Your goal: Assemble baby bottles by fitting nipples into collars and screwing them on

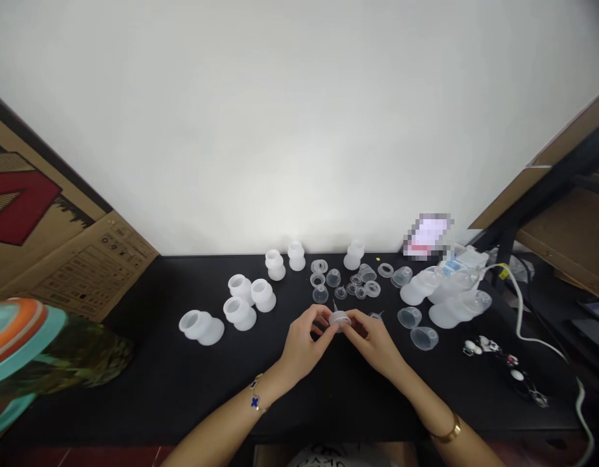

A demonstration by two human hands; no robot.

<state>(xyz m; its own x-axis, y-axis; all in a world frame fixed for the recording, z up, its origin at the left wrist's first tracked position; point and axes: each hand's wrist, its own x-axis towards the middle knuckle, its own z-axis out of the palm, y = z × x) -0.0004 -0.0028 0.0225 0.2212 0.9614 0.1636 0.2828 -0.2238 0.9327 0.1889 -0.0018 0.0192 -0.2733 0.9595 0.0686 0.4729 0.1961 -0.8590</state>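
Note:
Both my hands meet over the middle of the black table (148, 383). My left hand (304, 347) and my right hand (374, 344) pinch one small translucent round plastic part (339, 319) between their fingertips. Just behind it lie several small clear rings and cups (350, 282). Several white frosted spool-shaped pieces (241, 305) stand to the left. I wear a bracelet on each wrist.
Clear cups and larger frosted funnel parts (445, 295) lie to the right, beside a white cable (533, 331) and a beaded string (503, 360). Cardboard boxes (60, 246) lean at left and right. A colourful object (21, 344) sits at the left edge.

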